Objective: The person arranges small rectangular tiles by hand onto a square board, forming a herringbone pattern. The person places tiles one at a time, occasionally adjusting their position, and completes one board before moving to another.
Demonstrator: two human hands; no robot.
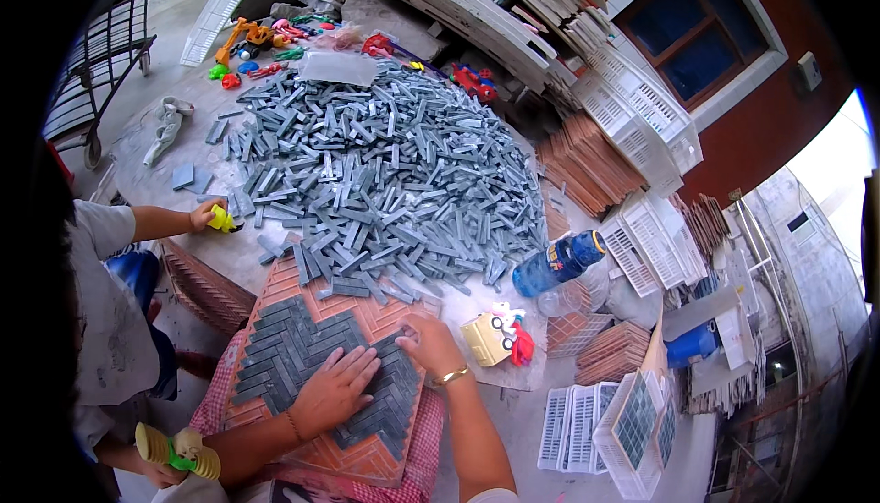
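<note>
An orange-red herringbone tray [275, 285] rests across my lap, partly filled with dark grey stone strips [284, 343] in a zigzag pattern. My left hand [337, 391] lies flat on the laid strips, fingers stretched out. At the tray's right side, my right hand [433, 349] has its fingers bent and pinched at the edge of the grey strips. Whatever sits between those fingertips is hidden. A gold bracelet [450, 376] circles my right wrist. Beyond the tray spreads a big heap of loose grey strips [385, 164].
Right of the heap stand a blue bottle [559, 263] and a cream toy car [486, 339]. At left, another person's hand [207, 214] holds a yellow toy [222, 219]. White crates [642, 242] and stacked orange-red trays [587, 164] line the right; toys [247, 40] lie behind.
</note>
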